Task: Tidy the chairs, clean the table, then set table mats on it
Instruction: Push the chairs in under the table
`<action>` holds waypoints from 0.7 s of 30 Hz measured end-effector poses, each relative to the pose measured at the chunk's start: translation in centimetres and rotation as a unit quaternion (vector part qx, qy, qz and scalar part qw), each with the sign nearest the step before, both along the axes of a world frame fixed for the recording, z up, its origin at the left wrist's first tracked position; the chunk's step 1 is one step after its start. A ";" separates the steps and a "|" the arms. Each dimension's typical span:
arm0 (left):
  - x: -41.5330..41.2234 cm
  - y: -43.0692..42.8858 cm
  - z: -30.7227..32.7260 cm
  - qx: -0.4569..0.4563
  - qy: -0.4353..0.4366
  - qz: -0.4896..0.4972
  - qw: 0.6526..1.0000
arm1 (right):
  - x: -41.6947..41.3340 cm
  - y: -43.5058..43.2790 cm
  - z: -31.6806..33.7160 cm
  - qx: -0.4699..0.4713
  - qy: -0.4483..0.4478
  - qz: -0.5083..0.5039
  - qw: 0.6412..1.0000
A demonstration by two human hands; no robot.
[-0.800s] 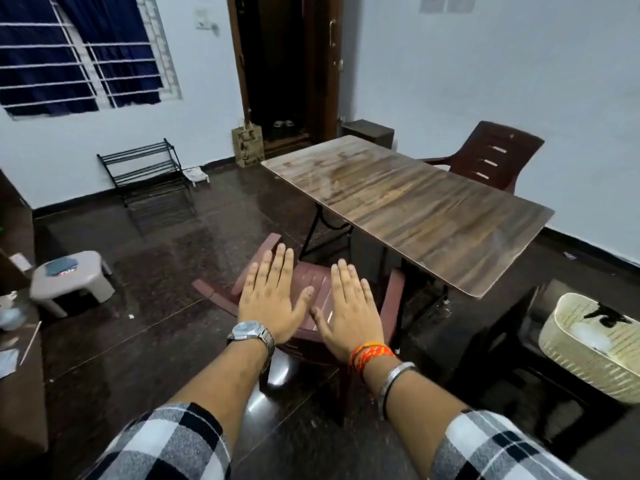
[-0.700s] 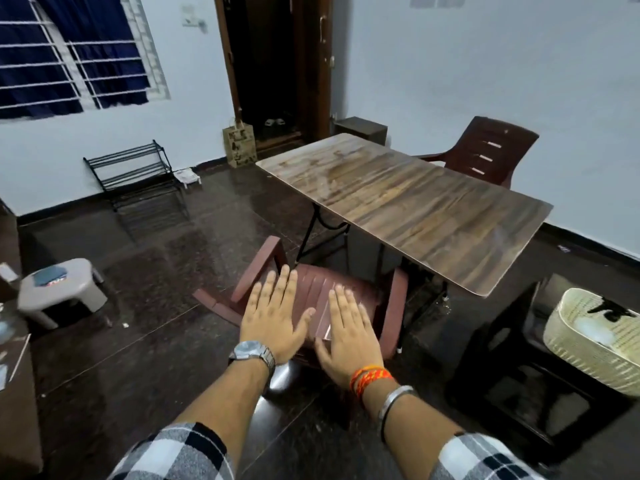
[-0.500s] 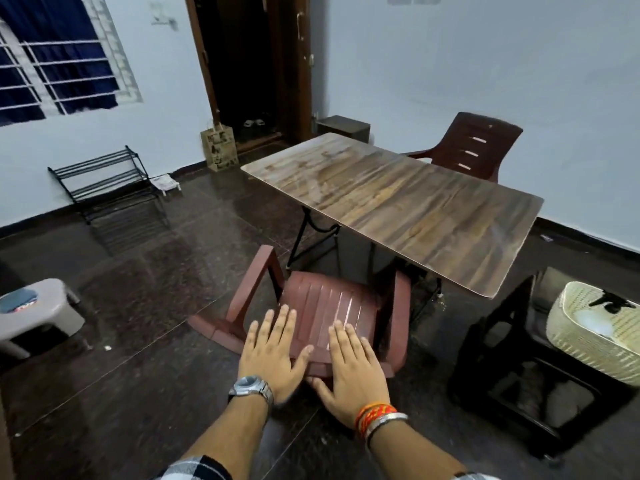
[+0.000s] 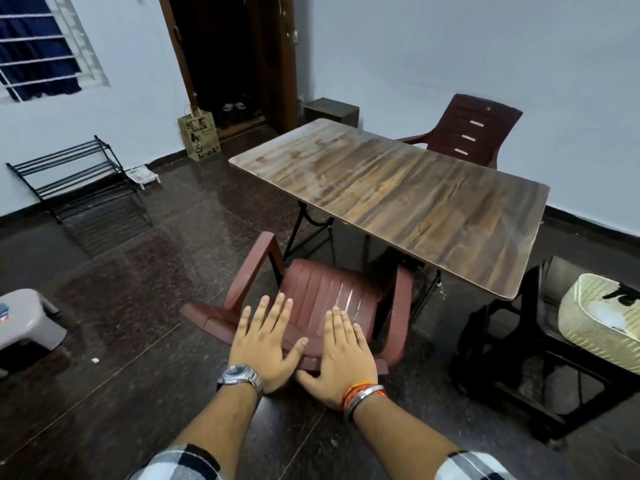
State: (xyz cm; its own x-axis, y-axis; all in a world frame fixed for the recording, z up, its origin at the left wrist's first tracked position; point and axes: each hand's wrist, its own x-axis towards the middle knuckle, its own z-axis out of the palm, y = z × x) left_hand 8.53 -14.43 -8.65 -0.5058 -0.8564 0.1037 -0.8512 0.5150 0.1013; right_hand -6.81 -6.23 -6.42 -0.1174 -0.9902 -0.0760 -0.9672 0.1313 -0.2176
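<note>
A reddish-brown plastic armchair (image 4: 332,289) stands at the near long side of the wood-grain table (image 4: 398,199), seat facing the table, back edge toward me. My left hand (image 4: 265,344) and my right hand (image 4: 343,355) lie flat, fingers spread, over the top of its backrest. Neither hand holds anything, and whether they touch the chair is unclear. A second, darker brown chair (image 4: 474,129) stands at the far side of the table by the wall. The tabletop is bare with pale smears. No mats are visible.
A black stool (image 4: 512,341) carrying a cream woven basket (image 4: 595,317) stands right of the near chair. A grey plastic stool (image 4: 27,317) is at far left. A black shoe rack (image 4: 76,174), a paper bag (image 4: 200,135) and a dark box (image 4: 330,110) line the back wall.
My view has moved closer to the chair and turned left. Both flat hands have come down from above the seat to the chair's back edge.
</note>
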 end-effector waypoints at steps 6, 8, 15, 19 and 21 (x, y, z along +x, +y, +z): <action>0.7 -6.0 0.2 -0.004 0.000 -0.013 1.000 | 1.2 -5.6 -0.3 -0.010 -0.019 -0.036 0.999; 1.1 -8.3 0.3 0.003 -0.008 -0.019 1.000 | 1.6 -7.7 -0.1 -0.007 -0.030 -0.042 0.999; 2.8 -15.4 1.1 0.023 -0.037 -0.042 0.998 | 3.9 -14.1 0.1 0.017 -0.047 -0.068 0.996; 4.0 -18.9 1.1 0.031 -0.041 -0.083 0.995 | 5.5 -16.7 0.1 0.032 -0.058 -0.089 0.994; 4.4 -20.5 1.2 0.042 -0.030 -0.118 0.992 | 5.9 -17.8 0.1 0.055 -0.070 -0.107 0.990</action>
State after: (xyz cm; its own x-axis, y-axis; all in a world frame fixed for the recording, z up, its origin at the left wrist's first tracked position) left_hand 12.95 -34.91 -7.42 -0.6968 -0.7172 0.0001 -0.7133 0.6930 0.1046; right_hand -0.92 -24.02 -6.35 -0.3048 -0.9285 -0.2122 -0.8762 0.3607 -0.3196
